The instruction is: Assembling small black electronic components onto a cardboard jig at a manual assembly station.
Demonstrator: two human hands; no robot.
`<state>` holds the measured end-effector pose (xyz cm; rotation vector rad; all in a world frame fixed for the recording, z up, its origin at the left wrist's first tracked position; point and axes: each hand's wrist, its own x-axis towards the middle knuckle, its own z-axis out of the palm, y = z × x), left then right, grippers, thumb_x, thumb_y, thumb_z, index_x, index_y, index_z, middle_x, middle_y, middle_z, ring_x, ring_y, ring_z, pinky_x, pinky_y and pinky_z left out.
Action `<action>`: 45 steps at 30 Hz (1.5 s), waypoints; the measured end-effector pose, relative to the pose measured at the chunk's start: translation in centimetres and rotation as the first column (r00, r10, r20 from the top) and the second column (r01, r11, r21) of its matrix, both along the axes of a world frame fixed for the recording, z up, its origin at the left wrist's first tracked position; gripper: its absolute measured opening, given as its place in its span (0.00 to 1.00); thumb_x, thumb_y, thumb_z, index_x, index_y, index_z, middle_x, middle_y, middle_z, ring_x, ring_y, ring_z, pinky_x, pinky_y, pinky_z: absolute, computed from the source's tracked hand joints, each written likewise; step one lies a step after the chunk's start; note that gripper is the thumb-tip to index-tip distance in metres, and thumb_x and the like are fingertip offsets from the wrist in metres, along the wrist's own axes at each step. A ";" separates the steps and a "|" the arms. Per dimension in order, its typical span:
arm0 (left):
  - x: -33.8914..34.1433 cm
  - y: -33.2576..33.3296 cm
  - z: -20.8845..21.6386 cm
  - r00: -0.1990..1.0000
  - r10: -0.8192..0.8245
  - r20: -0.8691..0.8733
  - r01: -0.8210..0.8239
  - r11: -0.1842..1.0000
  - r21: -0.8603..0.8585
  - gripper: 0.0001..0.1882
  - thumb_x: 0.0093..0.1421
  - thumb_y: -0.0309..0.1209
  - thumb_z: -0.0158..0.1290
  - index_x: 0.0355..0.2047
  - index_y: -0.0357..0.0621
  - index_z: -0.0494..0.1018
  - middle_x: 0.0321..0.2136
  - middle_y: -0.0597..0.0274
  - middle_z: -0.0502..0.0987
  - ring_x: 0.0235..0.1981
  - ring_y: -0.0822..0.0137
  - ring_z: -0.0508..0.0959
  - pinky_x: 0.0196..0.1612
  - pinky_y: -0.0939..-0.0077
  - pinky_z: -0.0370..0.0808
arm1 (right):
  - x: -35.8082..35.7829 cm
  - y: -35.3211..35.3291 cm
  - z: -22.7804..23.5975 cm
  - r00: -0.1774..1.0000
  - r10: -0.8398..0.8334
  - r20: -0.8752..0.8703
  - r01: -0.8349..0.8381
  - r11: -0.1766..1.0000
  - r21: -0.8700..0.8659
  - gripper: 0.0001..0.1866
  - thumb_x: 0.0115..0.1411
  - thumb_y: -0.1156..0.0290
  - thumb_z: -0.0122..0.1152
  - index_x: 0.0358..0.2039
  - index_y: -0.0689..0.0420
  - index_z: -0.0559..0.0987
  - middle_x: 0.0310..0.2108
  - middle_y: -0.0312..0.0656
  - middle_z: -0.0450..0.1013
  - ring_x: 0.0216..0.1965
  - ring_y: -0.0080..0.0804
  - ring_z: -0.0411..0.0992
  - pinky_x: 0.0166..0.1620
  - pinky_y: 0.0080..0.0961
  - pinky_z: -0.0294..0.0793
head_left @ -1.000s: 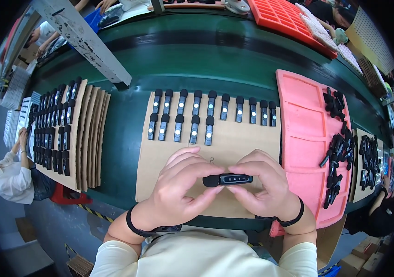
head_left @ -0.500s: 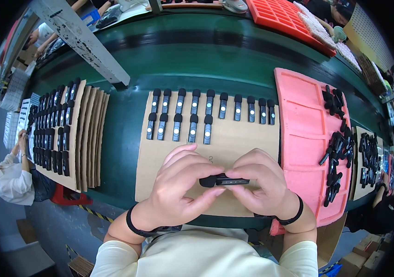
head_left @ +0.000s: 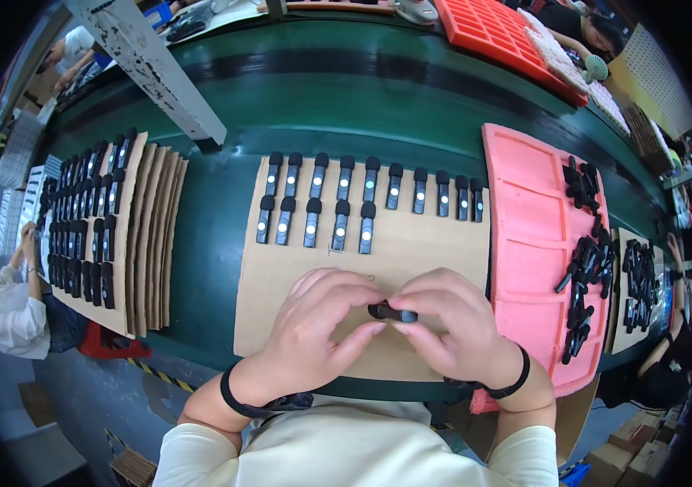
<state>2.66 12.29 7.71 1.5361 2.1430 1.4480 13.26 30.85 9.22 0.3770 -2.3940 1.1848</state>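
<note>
Between my two hands, over the cardboard sheet (head_left: 281,292), is a small black wireless microphone (head_left: 399,315). My left hand (head_left: 309,329) pinches its left end with thumb and fingers. On the other end my right hand (head_left: 455,325) is closed, thumb below and fingers above. The fingers cover part of the microphone. Beyond my hands, similar microphones (head_left: 366,231) with foam tips and pale round dots lie in two rows on the cardboard, foam ends pointing away from me.
Right of the cardboard, a pink foam tray (head_left: 524,235) carries a heap of black microphones (head_left: 585,260). To the left, stacked cardboard sheets (head_left: 139,243) hold more rows. A metal post (head_left: 147,69) rises from the green table (head_left: 322,89). Other people work at left, right and far side.
My hands have turned the microphone, so it looks shorter and its foam end is less plain. Both hands stay over the cardboard; the rows have not changed.
</note>
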 end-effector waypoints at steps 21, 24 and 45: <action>-0.6 -3.2 -2.0 0.991 -0.047 -0.122 -0.005 0.919 -0.395 0.17 0.51 0.33 0.64 0.40 0.43 0.75 0.47 0.57 0.74 0.49 0.55 0.72 0.53 0.60 0.67 | -3.8 1.4 -4.5 0.951 -0.254 0.175 0.105 0.799 0.592 0.17 0.51 0.73 0.65 0.43 0.58 0.77 0.46 0.44 0.69 0.45 0.40 0.71 0.46 0.33 0.74; -0.4 -2.7 -1.9 0.993 -0.059 -0.105 0.013 0.921 -0.390 0.16 0.51 0.32 0.63 0.40 0.43 0.75 0.46 0.56 0.75 0.49 0.54 0.73 0.53 0.60 0.67 | -3.4 1.9 -5.2 0.946 -0.297 0.127 0.159 0.770 0.618 0.18 0.51 0.72 0.65 0.44 0.57 0.76 0.46 0.44 0.69 0.45 0.41 0.71 0.46 0.33 0.74; -0.6 -3.0 -0.7 0.998 0.004 0.065 0.012 0.966 -0.256 0.12 0.48 0.20 0.60 0.35 0.39 0.75 0.39 0.54 0.79 0.43 0.53 0.77 0.49 0.65 0.72 | 13.8 16.8 -3.6 0.503 -0.860 0.087 0.459 0.351 0.816 0.09 0.53 0.80 0.57 0.35 0.58 0.79 0.33 0.46 0.71 0.39 0.47 0.72 0.41 0.38 0.73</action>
